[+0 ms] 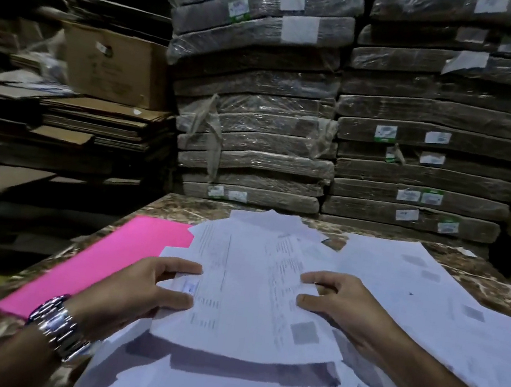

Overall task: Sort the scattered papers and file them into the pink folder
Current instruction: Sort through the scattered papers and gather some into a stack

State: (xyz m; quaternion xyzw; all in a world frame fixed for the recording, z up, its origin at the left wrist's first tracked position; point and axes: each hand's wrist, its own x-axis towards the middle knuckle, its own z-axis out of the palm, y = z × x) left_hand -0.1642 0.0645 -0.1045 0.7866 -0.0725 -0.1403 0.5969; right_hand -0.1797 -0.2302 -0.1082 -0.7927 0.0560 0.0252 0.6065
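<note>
**Person holds a sheaf of papers (pixel 245 294) beside a pink folder (pixel 97 266)**

Head view: the left hand (pixel 147 286) and right hand (pixel 340 305) each pinch a side edge of the sheaf, raised just above the worktop (pixel 497 295). Each grip is closed on paper. The sheets probably handle as light, limp and slippery, so they are best held at both edges. They look white, printed and unevenly stacked. The folder lies flat to the left. Loose sheets (pixel 416 283) cover the worktop.
</note>
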